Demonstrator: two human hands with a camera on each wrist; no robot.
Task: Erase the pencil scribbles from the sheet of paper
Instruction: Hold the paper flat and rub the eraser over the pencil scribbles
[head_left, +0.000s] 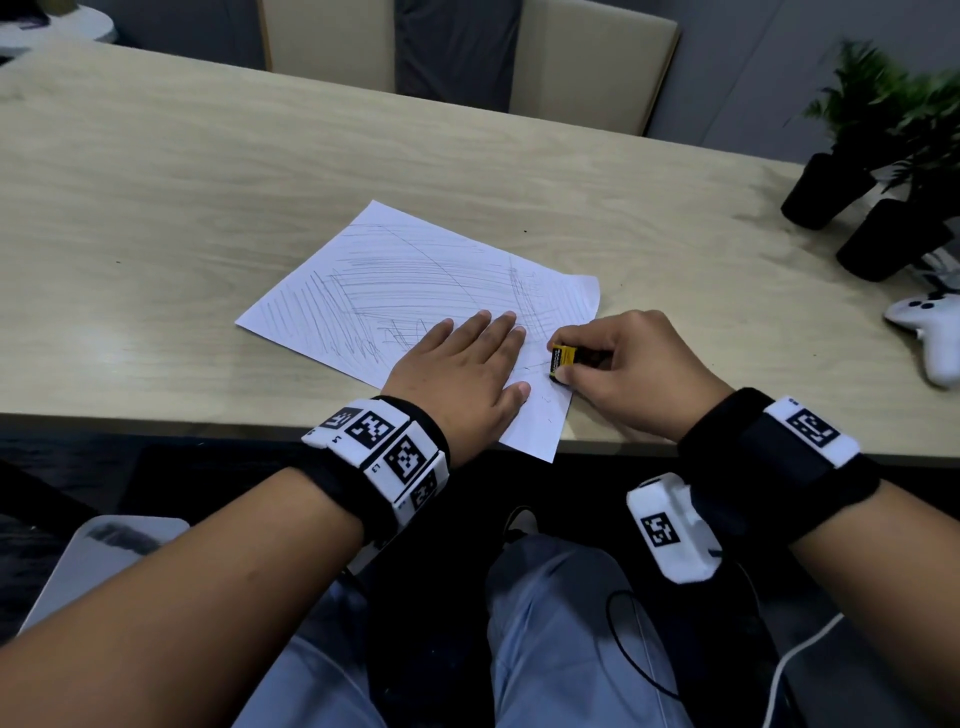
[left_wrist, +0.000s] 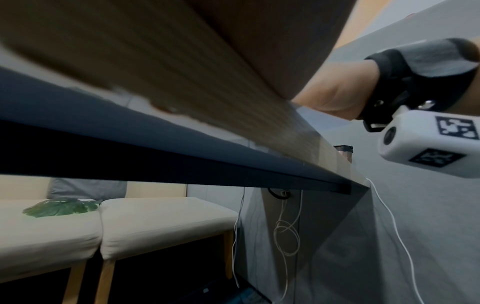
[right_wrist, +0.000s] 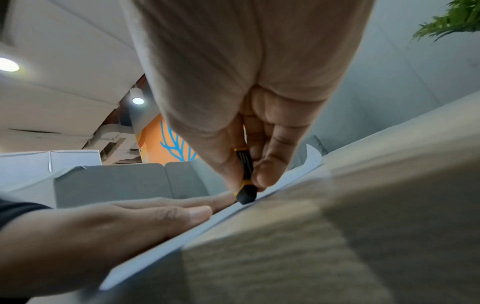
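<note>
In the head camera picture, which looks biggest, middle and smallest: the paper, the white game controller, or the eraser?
1. Sheet of paper, biggest.
2. White game controller, middle, though the picture edge cuts part of it off.
3. Eraser, smallest, partly hidden by the right hand's fingers.

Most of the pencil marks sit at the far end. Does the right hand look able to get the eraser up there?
Probably yes: the right hand grips the eraser at the sheet of paper's near right corner, and nothing lies on the scribbles beyond the flat left hand.
</note>
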